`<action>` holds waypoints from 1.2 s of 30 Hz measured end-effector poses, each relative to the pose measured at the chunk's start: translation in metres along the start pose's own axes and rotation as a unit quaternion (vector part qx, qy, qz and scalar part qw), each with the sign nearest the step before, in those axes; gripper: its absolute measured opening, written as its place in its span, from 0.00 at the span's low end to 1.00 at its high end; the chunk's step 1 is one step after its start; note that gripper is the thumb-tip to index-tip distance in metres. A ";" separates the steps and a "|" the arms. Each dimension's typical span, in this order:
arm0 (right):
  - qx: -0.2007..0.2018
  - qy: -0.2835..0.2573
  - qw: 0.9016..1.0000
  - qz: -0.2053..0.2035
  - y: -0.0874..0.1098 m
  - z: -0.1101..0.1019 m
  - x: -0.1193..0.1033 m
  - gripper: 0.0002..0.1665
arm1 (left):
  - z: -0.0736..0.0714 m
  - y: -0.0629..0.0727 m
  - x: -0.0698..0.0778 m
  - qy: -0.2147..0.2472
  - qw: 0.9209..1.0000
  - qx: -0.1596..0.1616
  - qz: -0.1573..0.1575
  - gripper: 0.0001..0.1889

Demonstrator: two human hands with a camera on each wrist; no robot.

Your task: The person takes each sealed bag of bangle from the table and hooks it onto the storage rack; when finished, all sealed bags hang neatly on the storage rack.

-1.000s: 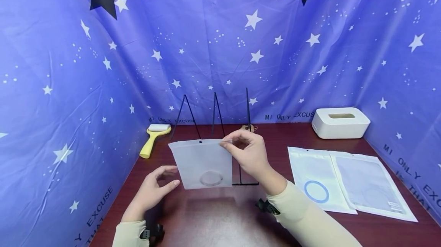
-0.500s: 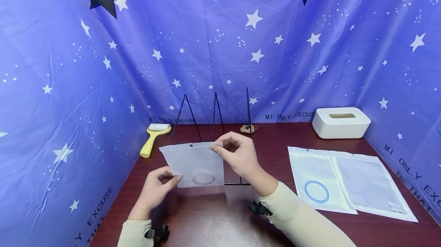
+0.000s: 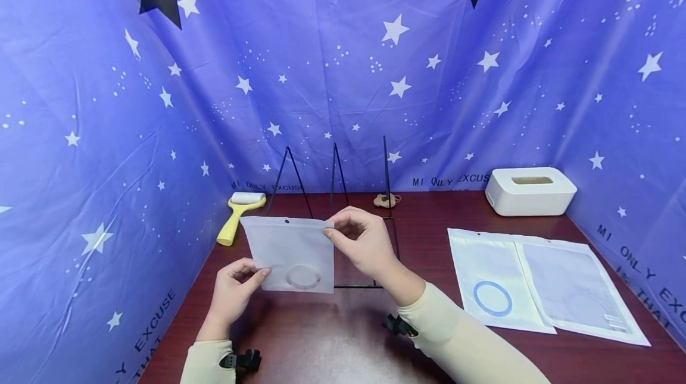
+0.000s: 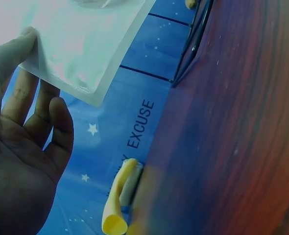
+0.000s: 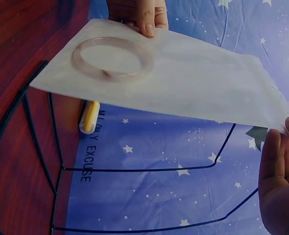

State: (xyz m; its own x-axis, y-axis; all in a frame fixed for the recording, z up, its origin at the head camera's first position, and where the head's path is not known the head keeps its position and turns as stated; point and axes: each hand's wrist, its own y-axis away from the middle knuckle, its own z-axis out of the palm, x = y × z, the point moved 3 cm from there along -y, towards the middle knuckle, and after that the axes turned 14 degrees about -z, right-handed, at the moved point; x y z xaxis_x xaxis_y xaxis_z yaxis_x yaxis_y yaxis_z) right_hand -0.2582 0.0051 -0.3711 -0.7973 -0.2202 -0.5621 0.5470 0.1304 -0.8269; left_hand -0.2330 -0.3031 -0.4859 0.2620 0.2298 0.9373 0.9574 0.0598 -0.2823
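A frosted white plastic bag (image 3: pixel 281 247) with a small hang hole at its top edge is held up above the table. A ring-shaped thing (image 5: pixel 108 75) shows through its lower part. My right hand (image 3: pixel 364 244) pinches the bag's top right corner between thumb and fingers. With thumb and fingers, my left hand (image 3: pixel 231 294) pinches the left edge, low down. In the left wrist view the thumb lies on the bag's face and the fingers are behind it. Behind the bag stands a black wire rack (image 3: pixel 387 175), partly hidden.
Two more white bags lie on the right: one with a blue ring print (image 3: pixel 492 298), one with a grey panel (image 3: pixel 573 289). A white tissue box (image 3: pixel 527 199) stands at back right. A yellow lint roller (image 3: pixel 231 226) lies left, and a small tan object (image 3: pixel 384 200) lies behind the rack.
The left hand has gone from beside the bag to pinching its left edge. The bag and right hand have moved left, uncovering more of the rack's right side.
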 end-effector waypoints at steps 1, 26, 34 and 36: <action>-0.001 0.001 1.000 0.002 0.000 0.001 0.000 0.08 | -0.001 0.000 -0.001 0.001 1.000 0.001 0.000 0.05; 0.055 0.012 0.998 0.004 -0.001 0.033 0.008 0.06 | -0.026 0.001 -0.007 0.011 0.994 0.099 -0.049 0.05; 0.062 0.005 0.997 0.034 -0.001 0.037 0.015 0.05 | -0.029 0.002 -0.010 0.007 0.991 0.121 -0.048 0.06; 0.062 0.007 0.997 0.041 -0.001 0.037 0.016 0.05 | -0.029 0.001 -0.010 0.005 0.991 0.123 -0.051 0.06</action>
State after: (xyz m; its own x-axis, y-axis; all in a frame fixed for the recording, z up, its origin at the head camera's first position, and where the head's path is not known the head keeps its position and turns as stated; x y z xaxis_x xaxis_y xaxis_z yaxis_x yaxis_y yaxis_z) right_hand -0.2627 -0.0344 -0.3785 -0.7516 -0.2009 -0.6283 0.6370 0.0265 -0.7704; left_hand -0.2309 -0.3339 -0.4901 0.1681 0.2007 0.9651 0.9212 0.3166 -0.2263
